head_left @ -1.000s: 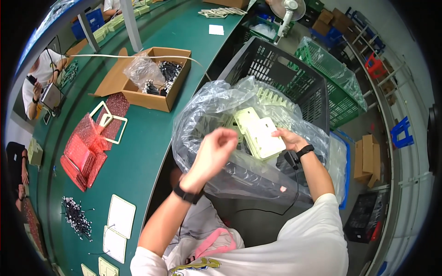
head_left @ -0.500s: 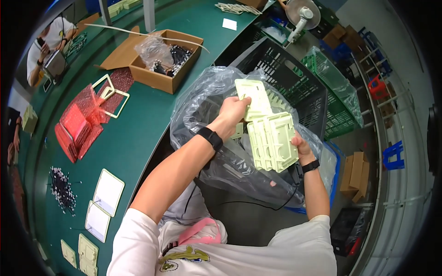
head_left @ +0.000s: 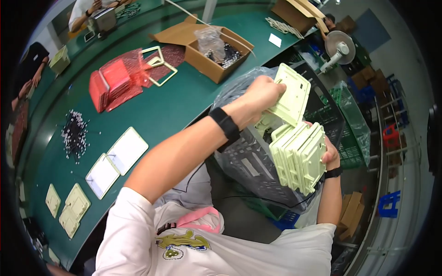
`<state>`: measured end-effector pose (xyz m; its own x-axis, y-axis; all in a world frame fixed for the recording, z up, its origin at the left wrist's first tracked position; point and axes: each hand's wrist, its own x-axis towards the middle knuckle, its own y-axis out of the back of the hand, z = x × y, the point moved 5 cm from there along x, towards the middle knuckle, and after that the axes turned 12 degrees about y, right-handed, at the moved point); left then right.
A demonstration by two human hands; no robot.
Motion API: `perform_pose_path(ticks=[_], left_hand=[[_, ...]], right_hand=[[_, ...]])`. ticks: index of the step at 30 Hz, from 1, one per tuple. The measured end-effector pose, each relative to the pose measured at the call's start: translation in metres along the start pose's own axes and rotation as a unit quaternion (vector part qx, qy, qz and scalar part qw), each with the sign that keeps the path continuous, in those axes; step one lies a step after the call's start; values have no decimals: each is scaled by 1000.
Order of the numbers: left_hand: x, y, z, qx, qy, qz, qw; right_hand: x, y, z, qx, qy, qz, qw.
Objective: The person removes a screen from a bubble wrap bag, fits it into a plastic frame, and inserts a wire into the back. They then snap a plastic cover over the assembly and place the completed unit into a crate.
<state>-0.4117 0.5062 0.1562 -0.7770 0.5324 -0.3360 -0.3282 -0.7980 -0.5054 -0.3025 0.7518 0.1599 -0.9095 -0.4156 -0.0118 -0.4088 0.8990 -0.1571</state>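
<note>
- The left hand (head_left: 262,94) is closed in a pinch on one pale green plastic panel (head_left: 291,94), lifted at two o'clock above the dark crate (head_left: 258,161).
- The right hand (head_left: 329,154) is wrapped around a stack of pale green panels (head_left: 299,156), fingers curled behind it – at three o'clock.
- A clear plastic bag (head_left: 239,89) lines the crate; its contents can't be made out.
- At twelve o'clock on the green table (head_left: 152,110) – a cardboard box (head_left: 214,53) holding a clear bag of small dark parts (head_left: 212,41).
</note>
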Motion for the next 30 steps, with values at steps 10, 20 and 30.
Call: perform_pose_path(ticks=[10, 20, 30], left_hand=[[-205, 184, 69, 278, -146, 233, 920], [-579, 436, 28, 20, -187, 559, 807], [-604, 673, -80, -29, 29, 625, 780]], right_hand=[[2, -230, 133, 226, -135, -136, 955], [195, -464, 114, 327, -98, -283, 896], [359, -802, 199, 104, -152, -410, 893]])
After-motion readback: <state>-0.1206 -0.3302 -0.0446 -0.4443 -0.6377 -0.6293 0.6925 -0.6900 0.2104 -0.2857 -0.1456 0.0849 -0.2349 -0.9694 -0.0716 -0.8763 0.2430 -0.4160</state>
